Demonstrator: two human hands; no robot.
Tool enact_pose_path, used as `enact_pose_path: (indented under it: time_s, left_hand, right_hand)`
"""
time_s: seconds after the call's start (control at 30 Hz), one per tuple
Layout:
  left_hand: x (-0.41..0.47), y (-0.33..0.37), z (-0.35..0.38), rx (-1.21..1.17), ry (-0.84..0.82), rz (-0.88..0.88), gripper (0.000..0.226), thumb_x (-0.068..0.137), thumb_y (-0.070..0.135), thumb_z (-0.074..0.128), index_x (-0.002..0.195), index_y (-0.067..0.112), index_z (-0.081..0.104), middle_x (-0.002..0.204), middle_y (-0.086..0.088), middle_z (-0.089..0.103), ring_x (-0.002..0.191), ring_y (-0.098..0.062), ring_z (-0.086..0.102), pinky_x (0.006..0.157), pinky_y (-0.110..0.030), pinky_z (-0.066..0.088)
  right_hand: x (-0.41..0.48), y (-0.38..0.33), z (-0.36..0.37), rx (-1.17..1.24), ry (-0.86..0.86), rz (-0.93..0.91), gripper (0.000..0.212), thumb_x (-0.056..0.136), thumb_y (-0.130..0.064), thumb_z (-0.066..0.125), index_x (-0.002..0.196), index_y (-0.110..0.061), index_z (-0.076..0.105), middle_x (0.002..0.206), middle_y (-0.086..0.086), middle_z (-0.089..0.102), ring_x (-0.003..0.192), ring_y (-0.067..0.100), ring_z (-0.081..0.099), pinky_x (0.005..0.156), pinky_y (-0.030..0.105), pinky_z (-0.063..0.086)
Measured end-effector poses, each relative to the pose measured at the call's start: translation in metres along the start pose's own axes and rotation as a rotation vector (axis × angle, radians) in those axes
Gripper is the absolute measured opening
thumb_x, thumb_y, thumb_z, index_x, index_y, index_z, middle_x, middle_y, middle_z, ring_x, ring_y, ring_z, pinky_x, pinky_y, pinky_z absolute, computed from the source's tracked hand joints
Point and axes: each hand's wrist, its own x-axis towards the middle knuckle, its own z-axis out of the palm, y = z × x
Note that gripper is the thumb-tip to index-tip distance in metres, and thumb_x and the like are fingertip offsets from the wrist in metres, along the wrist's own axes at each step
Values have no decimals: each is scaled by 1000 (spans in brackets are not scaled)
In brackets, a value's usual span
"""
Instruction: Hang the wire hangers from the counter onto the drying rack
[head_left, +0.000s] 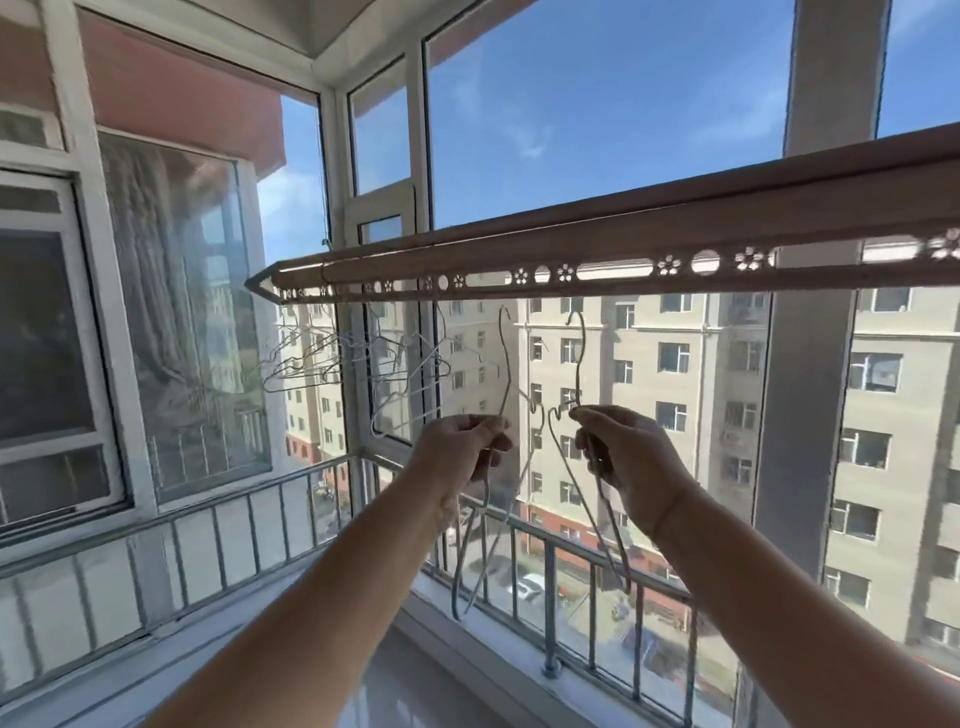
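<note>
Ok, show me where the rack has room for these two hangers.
Free: the drying rack stretch from above the left hand rightwards to the frame edge. Crowded: its left end, where hung hangers bunch together.

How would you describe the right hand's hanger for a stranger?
Find the long rack bar across the window. Under its middle, the right hand pinches a wire hanger, hook up. Unlike the hangers at the bar's left end, it hangs on nothing.

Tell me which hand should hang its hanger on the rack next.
Left, probably. The left hand holds the left hanger with its hook just under the rack, nearest the hung hangers. The right hand holds the right hanger farther along.
</note>
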Motion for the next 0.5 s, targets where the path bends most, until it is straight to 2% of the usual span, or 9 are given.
enact_pose_path:
  time_s: [0.2,0.37,0.5]
  left_hand:
    - [77,3,-17,-50,8,27,12,87,16,60,88,9,69,64,2,69,58,-9,56,54,-20,42]
    - [132,0,-27,-67,-23,36,11,88,15,60,90,8,69,69,0,68,59,-9,55,50,-19,39]
    - [168,1,-35,-68,-50,44,9,87,16,62,87,11,69,64,4,69,56,-6,56,51,-20,40]
  right_hand:
    - [61,-7,26,-83,21,-89,15,88,-6,57,75,-7,64,52,2,52,37,6,37,37,13,31]
    - [100,-8,42,-137,70,-111,11,88,-6,58,90,1,65,56,4,53,37,6,37,39,13,32]
    - [126,-5,52,-163,111,-117,14,88,-8,58,76,-8,64,56,3,52,44,9,38,45,16,32]
